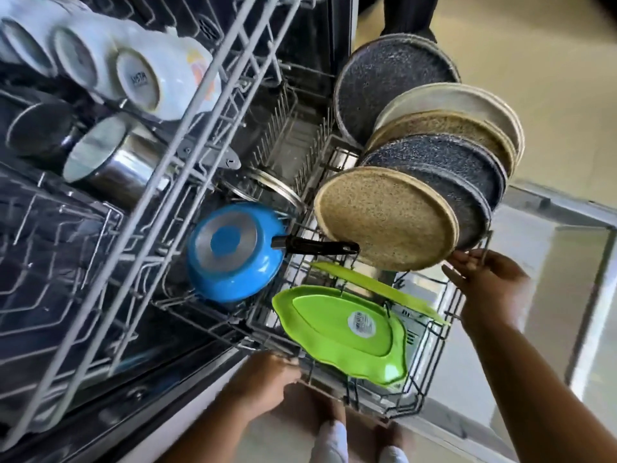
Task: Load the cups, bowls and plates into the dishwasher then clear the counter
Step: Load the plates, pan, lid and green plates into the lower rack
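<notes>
The dishwasher's lower rack [437, 359] is pulled out over the open door [567, 262]. Several round speckled plates stand in it, the nearest a tan plate [384, 218], with dark plates [394, 85] behind. A green leaf-shaped plate [344, 332] and a green flat piece [377, 289] lie at the rack's front. A blue pan [233, 252] rests upside down on the left. My left hand [263, 379] grips the rack's front-left rim. My right hand [484, 279] holds the rack's right rim by the tan plate. White cups [140, 78] and a steel cup [113, 158] sit in the upper rack [187, 155].
The upper rack juts out on the left above the lower one. A glass lid [277, 188] lies behind the blue pan. Beige floor [534, 61] spreads to the right, and my feet in white socks [330, 439] show below the rack.
</notes>
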